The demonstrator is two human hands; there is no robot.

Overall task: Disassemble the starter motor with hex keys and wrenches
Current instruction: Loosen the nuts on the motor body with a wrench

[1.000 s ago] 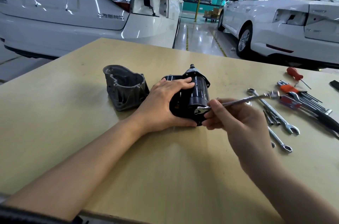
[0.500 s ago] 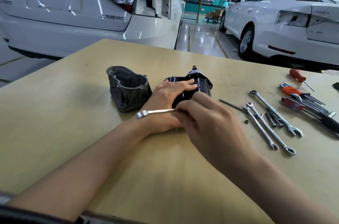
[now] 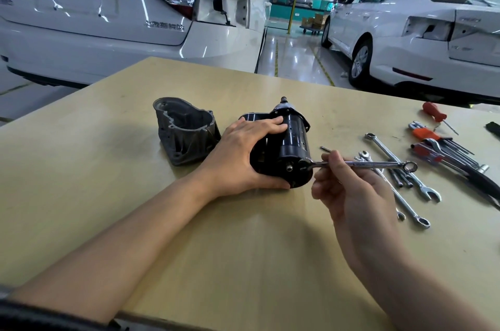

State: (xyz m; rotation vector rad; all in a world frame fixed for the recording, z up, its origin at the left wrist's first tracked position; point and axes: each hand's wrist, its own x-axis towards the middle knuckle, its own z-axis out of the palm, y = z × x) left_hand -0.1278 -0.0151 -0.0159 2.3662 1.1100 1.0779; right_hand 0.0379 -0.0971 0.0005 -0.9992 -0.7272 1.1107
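Starter motor (image 3: 289,152) was lying on its side on the wooden table (image 3: 108,195), black body pointing away from the camera, shaft end at the far side. Left hand (image 3: 243,152) was wrapped over the left side of it, fingers spread across the top and thumb tucked under the near edge, so it was pinned to the table pretty firmly. Right hand (image 3: 349,190) was pinching a combination wrench (image 3: 357,165) by the middle of its shank, between thumb and fingertips, the rest of the hand loosely curled. Open end of that wrench sat on a fastener on the near end face of the motor, and the ring end stuck out to the right, roughly level. Couldn't tell if the fastener was a nut or a bolt head, too small.

Just left of the motor, close but not touching as far as I could see, sat the grey cast housing (image 3: 186,133), open side up. Off to the right, a few loose wrenches (image 3: 405,181) were scattered behind and beside the right hand, and further right a set of hex keys (image 3: 443,152) in a red holder, an orange-handled tool (image 3: 424,134) and a red screwdriver (image 3: 434,112). Two white cars (image 3: 135,19) were parked beyond the table.
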